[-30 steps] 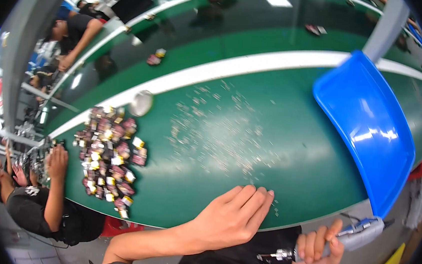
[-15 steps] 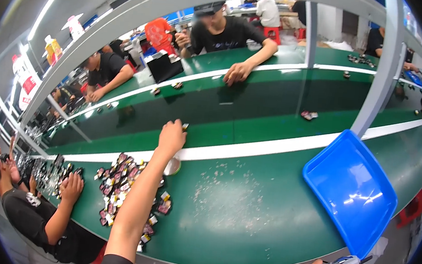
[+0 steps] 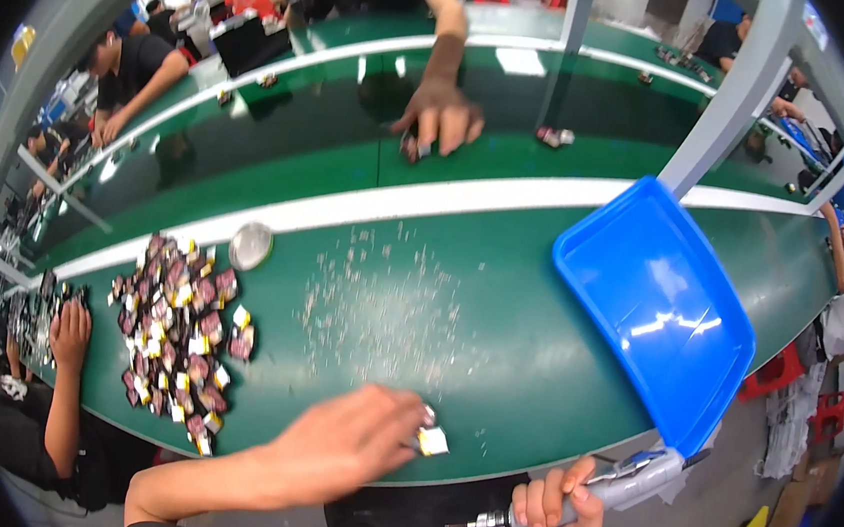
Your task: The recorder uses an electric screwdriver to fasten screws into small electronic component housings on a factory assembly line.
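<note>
While the left hand (image 3: 346, 448) pinches one small dark-and-white part (image 3: 430, 439) at the near edge of the green bench (image 3: 494, 360), the right hand (image 3: 550, 516) is closed around a grey electric screwdriver (image 3: 603, 490) just off the edge. Judging by the large heap of parts (image 3: 175, 332) well to the left and the bare blue tray (image 3: 659, 304) on the right, most of the work looks left to do.

This looks like a factory assembly hall; long green workbenches (image 3: 496, 340) with white edge strips run in parallel rows, divided by grey metal posts (image 3: 732, 100); several people sit along them, each bent over small parts; a heap of small dark and yellow components (image 3: 175, 332) lies on the near bench beside a blue plastic tray (image 3: 658, 314); a powered screwdriver (image 3: 592, 494), probably electric, is gripped at the bench edge; tiny pale bits, perhaps screws, are scattered over the green surface.
</note>
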A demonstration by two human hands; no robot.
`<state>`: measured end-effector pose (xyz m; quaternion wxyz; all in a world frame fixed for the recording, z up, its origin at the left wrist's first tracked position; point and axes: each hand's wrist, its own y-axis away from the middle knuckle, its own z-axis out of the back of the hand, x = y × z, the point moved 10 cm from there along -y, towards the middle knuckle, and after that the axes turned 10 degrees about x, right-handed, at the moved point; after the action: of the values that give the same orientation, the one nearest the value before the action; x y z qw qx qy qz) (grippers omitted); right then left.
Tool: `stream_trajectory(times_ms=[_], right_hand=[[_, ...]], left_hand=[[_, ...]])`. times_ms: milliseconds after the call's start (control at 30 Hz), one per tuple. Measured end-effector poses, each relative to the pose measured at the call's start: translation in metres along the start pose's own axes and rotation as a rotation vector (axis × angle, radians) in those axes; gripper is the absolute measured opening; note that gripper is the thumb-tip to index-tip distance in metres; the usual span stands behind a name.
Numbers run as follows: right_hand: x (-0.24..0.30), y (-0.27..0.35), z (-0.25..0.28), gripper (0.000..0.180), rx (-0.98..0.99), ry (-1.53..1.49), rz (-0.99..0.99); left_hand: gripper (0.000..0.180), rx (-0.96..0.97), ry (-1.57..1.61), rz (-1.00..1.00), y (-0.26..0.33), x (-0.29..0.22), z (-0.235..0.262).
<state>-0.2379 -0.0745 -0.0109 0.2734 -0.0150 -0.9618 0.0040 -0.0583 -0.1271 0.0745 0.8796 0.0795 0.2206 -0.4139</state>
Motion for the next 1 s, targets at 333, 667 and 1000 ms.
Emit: stream_trajectory(times_ms=[333,667,1000], right_hand=[[-0.06,0.012,-0.025,0.01,0.113,-0.04,-0.23],[-0.094,0.024,-0.029,0.01,0.098,0.059,-0.261],[-0.072,0.018,-0.043,0.012,0.126,0.098,-0.333]], left_hand=[[0.04,-0.074,0.049,0.028,0.021,-0.015,-0.047],[0.036,-0.175,-0.188,-0.081,0.022,-0.032,-0.05],[0.033,-0.171,-0.273,-0.073,0.028,-0.039,-0.055]])
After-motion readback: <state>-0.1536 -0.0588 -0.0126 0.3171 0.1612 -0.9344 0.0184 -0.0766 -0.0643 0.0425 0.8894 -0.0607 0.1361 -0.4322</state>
